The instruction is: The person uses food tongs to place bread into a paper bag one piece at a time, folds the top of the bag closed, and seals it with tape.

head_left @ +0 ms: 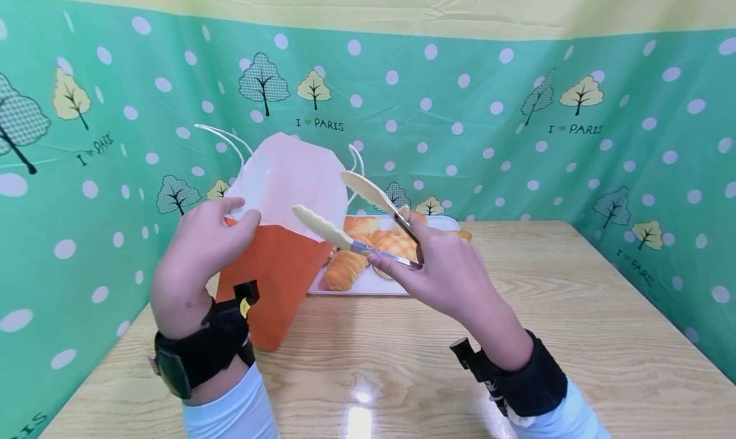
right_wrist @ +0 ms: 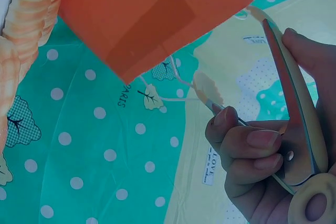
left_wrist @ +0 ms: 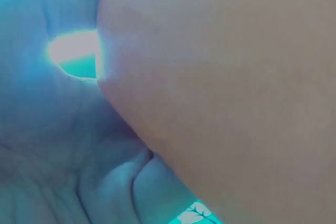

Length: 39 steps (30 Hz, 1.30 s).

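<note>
An orange paper bag (head_left: 270, 273) with a pale inside and white cord handles leans with its mouth towards me. My left hand (head_left: 195, 254) grips its left rim, thumb and forefinger at the edge. Close by in the left wrist view, the bag's side (left_wrist: 220, 87) fills most of the picture, with the palm beside it. My right hand (head_left: 443, 260) holds a pair of tongs (head_left: 322, 225) with cream tips and metal arms. The tongs are spread, nothing between their tips, which point towards the bag's mouth. In the right wrist view, fingers (right_wrist: 262, 140) curl round the tongs' arms.
Behind the tongs lies a white tray (head_left: 368, 292) of several bread pieces (head_left: 345, 269), partly hidden by the bag and right hand. Everything stands on a wood-grain table (head_left: 575, 311). A green dotted curtain (head_left: 489, 126) encloses the table's back and sides.
</note>
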Each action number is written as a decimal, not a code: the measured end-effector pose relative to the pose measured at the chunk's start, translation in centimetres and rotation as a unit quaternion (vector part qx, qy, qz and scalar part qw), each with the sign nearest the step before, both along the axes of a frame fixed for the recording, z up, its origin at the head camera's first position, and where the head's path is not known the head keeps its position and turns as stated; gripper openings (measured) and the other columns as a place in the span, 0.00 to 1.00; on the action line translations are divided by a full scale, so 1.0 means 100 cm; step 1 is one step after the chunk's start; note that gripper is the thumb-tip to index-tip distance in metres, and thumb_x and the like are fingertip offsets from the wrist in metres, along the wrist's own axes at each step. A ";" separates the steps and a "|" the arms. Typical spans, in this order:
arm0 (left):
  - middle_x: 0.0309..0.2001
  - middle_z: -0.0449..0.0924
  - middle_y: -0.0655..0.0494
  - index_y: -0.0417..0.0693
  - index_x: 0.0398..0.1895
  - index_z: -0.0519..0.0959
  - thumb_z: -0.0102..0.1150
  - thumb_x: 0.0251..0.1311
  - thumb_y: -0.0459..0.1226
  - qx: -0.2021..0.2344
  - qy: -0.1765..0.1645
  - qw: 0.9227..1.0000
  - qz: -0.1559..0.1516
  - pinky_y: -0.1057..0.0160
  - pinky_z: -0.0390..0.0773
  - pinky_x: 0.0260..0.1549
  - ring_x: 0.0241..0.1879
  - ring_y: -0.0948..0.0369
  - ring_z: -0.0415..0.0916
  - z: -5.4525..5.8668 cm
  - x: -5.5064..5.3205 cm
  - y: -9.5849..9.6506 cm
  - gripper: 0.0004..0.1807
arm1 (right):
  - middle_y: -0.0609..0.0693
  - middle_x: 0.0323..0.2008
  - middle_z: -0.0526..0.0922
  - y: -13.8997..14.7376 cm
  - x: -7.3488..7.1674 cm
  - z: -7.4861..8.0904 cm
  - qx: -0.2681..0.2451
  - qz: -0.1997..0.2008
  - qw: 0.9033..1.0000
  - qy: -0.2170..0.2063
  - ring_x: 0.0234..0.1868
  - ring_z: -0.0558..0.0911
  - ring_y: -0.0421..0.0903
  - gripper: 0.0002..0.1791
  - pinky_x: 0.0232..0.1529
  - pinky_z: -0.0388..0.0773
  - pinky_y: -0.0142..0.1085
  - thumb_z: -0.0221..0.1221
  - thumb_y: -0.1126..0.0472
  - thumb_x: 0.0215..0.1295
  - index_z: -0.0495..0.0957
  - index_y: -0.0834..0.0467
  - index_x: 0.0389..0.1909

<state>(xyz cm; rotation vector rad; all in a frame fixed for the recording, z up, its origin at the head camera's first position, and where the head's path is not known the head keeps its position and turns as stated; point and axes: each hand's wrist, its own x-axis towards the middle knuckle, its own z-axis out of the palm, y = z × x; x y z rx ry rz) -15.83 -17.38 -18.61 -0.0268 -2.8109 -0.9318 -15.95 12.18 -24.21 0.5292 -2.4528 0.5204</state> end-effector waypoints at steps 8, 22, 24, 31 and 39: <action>0.12 0.55 0.58 0.38 0.70 0.54 0.34 0.64 0.54 -0.020 -0.011 1.000 -0.002 0.56 0.63 0.24 0.16 0.56 0.59 0.000 -0.001 -0.005 0.37 | 0.46 0.13 0.69 0.014 -0.001 0.009 -0.018 -0.007 1.000 -0.008 0.12 0.65 0.41 0.46 0.13 0.62 0.36 0.48 0.24 0.51 0.70 0.57 0.58; 0.29 0.68 0.46 0.36 0.71 0.51 0.38 0.61 0.61 -0.033 -0.016 0.999 -0.028 0.39 0.67 0.50 0.58 0.42 0.57 -0.003 -0.002 -0.005 0.46 | 0.51 0.14 0.67 0.053 -0.009 0.025 -0.073 -0.055 0.996 0.001 0.14 0.65 0.47 0.31 0.15 0.60 0.40 0.52 0.30 0.55 0.72 0.55 0.41; 0.37 0.68 0.42 0.36 0.71 0.50 0.38 0.60 0.63 -0.031 -0.019 0.999 -0.028 0.36 0.64 0.55 0.61 0.41 0.54 -0.003 -0.002 -0.005 0.47 | 0.51 0.14 0.67 0.060 -0.011 0.026 -0.067 -0.080 0.994 -0.012 0.15 0.65 0.48 0.33 0.17 0.59 0.40 0.51 0.29 0.54 0.71 0.55 0.40; 0.41 0.69 0.40 0.37 0.71 0.49 0.39 0.59 0.64 -0.030 -0.022 0.999 -0.030 0.34 0.64 0.56 0.60 0.40 0.55 -0.003 -0.001 -0.005 0.49 | 0.52 0.16 0.67 0.072 -0.020 0.023 -0.016 -0.126 0.988 -0.086 0.17 0.67 0.49 0.50 0.16 0.58 0.40 0.46 0.21 0.46 0.69 0.57 0.58; 0.57 0.67 0.33 0.37 0.71 0.49 0.40 0.58 0.65 -0.032 -0.022 0.999 -0.035 0.33 0.63 0.56 0.62 0.39 0.55 -0.004 -0.003 -0.007 0.49 | 0.52 0.21 0.68 0.072 -0.034 0.008 0.058 -0.132 0.977 -0.159 0.25 0.71 0.51 0.56 0.17 0.58 0.39 0.46 0.17 0.39 0.71 0.55 0.60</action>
